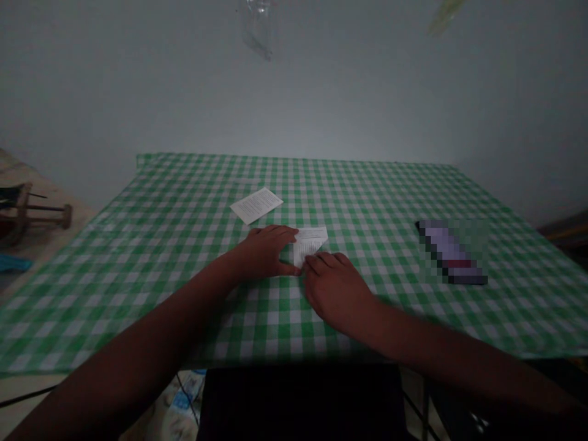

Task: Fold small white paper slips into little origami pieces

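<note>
A small folded sheet of printed paper (309,242) lies on the checked tablecloth between my hands, its right side slanting in at a folded corner. My left hand (266,252) grips its left side, forefinger at the upper edge and thumb at the lower edge, with a gap between them. My right hand (337,288) presses curled fingertips onto the lower right part of the paper. Those fingers cover the lower corner of the sheet. Beyond my left hand, apart from both hands, rests a second printed paper (256,205), flat and unfolded.
A green and white checked tablecloth (367,196) covers the table. On the right lies a phone-like dark-edged object (452,252), blurred by pixels. A pale wall (344,92) stands behind, with a clear plastic bag (258,27) hanging on it. Wooden furniture (34,211) is at the left.
</note>
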Available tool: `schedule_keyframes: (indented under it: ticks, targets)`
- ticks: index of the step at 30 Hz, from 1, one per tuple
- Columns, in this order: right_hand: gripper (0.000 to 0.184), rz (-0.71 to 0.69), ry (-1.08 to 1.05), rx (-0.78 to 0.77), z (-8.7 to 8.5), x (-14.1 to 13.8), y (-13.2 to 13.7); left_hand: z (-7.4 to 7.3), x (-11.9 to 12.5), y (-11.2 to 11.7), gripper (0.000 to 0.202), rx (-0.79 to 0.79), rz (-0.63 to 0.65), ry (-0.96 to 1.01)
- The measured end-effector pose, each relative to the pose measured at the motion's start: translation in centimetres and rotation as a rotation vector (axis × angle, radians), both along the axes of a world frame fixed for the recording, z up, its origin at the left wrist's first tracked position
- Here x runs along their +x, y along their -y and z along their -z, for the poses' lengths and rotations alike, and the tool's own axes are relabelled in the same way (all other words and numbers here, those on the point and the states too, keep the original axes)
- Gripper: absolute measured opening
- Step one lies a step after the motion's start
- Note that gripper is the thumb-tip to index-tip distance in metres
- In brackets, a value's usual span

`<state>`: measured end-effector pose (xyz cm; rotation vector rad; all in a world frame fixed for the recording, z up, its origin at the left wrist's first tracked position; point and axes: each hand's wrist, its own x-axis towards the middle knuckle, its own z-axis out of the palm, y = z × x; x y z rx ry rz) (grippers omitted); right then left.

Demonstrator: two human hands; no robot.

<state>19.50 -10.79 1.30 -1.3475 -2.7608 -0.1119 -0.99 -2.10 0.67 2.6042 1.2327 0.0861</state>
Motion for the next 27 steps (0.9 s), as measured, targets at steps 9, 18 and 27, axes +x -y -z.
schedule_keyframes:
  ticks: [9, 18, 27]
  targets:
    - [0.031, 0.261, 0.044, 0.007, -0.1, 2.0, -3.1, 0.2, -0.1, 0.0, 0.074, -0.013, 0.0, 0.025]
    - [0.034, 0.133, -0.183, 0.035, -0.2, 4.2, -6.5, 0.1, -0.6, -0.2, 0.075, -0.008, 0.055, 0.098]
    - [0.028, -0.021, -0.051, -0.073, -0.3, 3.0, -5.2, -0.6, -0.9, 0.0, 0.051, 0.088, 0.257, 0.239]
